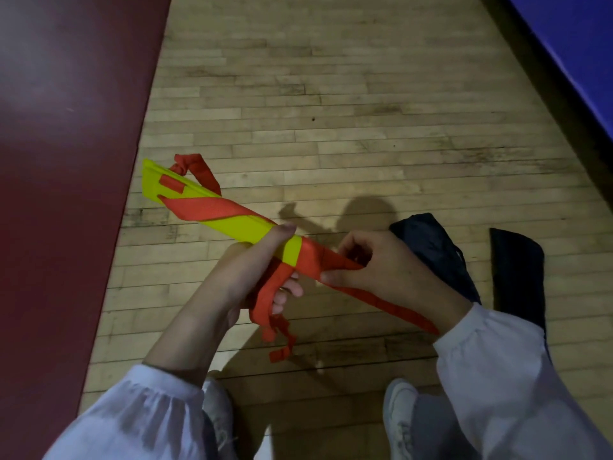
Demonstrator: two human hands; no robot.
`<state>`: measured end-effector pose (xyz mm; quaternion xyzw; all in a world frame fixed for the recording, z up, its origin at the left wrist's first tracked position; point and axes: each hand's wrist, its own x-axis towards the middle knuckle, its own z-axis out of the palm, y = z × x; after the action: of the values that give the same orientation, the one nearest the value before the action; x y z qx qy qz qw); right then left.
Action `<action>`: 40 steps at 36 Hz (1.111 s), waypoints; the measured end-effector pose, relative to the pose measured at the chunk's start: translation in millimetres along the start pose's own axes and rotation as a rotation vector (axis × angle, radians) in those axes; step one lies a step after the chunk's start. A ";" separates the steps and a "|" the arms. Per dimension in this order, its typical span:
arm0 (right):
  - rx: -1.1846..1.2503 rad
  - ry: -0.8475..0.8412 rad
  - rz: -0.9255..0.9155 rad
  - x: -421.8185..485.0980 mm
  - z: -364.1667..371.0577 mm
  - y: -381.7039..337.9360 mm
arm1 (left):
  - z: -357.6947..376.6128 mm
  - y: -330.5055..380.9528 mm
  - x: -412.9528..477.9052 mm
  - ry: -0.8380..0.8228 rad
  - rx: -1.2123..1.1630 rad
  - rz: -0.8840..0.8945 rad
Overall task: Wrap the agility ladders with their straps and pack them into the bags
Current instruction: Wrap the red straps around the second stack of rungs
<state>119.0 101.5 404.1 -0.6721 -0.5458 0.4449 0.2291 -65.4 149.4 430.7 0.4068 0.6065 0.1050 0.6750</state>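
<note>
A bundle of yellow ladder rungs (238, 224) is held slanted above the floor, its far end pointing up-left. An orange strap (205, 209) winds around it in diagonal turns, with a knotted loop at the far end. My left hand (252, 263) grips the bundle near its middle from below, loose strap ends hanging past its fingers. My right hand (381, 267) pinches the strap at the bundle's near end, and a strap tail runs down toward my right sleeve. Two dark bags (434, 250) (517, 273) lie on the floor to the right.
Wooden gym floor (331, 94) stretches ahead. A dark red mat (66, 161) borders it on the left and a blue mat (570, 44) on the far right. My two white shoes (401, 410) stand at the bottom.
</note>
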 end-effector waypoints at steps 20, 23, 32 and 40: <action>0.339 -0.265 0.133 -5.4 -4.3 -8.5 | 1.5 2.7 -4.4 -0.041 0.010 0.036; 0.291 -0.229 0.105 -3.9 -2.9 -7.1 | 0.4 4.3 -6.2 -0.049 0.021 0.015; 0.160 -0.132 0.067 0.8 -3.9 -5.2 | -1.7 2.5 -5.8 -0.031 0.002 0.025; 0.094 -0.077 0.020 3.0 2.6 0.5 | -1.5 0.0 -4.2 -0.026 -0.045 0.097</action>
<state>117.0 103.7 401.4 -0.6483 -0.5260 0.4978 0.2350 -67.8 147.3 433.8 0.4218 0.5746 0.1461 0.6860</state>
